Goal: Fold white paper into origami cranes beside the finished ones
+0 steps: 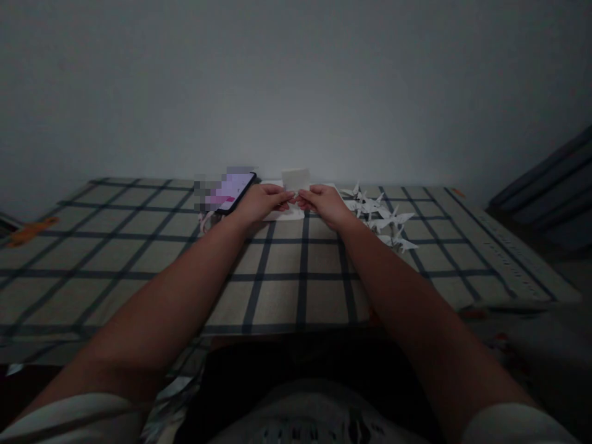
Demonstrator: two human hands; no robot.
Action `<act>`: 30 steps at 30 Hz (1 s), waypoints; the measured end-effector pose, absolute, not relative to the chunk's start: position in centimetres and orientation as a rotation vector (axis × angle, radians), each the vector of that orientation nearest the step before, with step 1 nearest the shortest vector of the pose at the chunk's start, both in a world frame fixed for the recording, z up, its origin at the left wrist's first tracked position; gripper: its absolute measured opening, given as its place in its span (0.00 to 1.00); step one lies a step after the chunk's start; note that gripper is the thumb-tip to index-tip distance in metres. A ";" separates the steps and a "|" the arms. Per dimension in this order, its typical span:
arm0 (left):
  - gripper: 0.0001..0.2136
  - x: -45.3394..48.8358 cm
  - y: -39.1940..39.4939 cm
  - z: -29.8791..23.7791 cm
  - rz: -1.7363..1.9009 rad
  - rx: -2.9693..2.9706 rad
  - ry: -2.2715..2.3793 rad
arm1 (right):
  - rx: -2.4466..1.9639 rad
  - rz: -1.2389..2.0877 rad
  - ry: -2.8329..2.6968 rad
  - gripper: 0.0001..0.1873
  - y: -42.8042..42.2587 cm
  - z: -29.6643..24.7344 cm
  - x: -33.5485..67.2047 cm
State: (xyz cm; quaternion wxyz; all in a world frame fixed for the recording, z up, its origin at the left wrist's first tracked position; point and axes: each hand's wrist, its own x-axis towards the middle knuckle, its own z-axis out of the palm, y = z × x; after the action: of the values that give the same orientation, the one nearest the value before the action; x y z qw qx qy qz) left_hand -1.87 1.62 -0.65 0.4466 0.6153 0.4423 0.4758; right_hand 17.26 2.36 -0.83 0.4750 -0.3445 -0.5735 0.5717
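Note:
Both arms reach forward over the table, and the fingertips almost meet. My left hand [272,196] pinches the lower left part of a small white sheet of paper [296,179]. At its lower right part, my right hand [322,200] pinches the same sheet between thumb and fingers. The paper stands upright above the fingers; its lower edge is partly hidden by them. Beneath the hands lies more white paper [284,216], flat on the cloth. Several folded white paper cranes [391,222] lie in a cluster just right of my right hand.
A phone [235,188] with a lit screen leans left of my left hand, a pale cord-like thing [203,223] by its base. A checked tablecloth [277,296] covers the table, which meets a plain wall [296,86]. Dark folded fabric [550,191] is at the far right.

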 end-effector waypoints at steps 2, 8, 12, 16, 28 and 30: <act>0.21 -1.9 1.6 -0.8 1.178 1.487 1.076 | -0.861 1.385 -1.410 0.08 2.2 -0.7 17.3; 0.22 -1.8 1.6 -0.9 1.255 1.530 1.129 | -0.841 1.435 -1.394 0.07 2.2 -0.8 17.3; 0.22 -1.8 1.7 -0.9 1.300 1.568 1.178 | -0.889 1.412 -1.399 0.08 2.5 -0.9 17.2; 0.22 -1.7 1.6 -1.0 1.279 1.525 1.151 | -0.892 1.366 -1.425 0.11 2.6 -0.9 17.2; 0.20 -2.4 1.5 -0.5 1.179 1.836 1.222 | -0.864 1.357 -1.430 0.07 3.1 -1.6 17.3; 0.20 -2.2 1.3 -0.3 1.176 1.826 1.206 | -0.865 1.321 -1.420 0.10 3.2 -1.6 17.3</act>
State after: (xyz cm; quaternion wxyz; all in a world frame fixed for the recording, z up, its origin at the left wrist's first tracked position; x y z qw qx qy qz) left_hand -2.18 1.34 -0.31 0.3229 0.6956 0.4595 0.4481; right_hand 17.32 3.21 -1.65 0.4875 -0.3556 -0.5839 0.5431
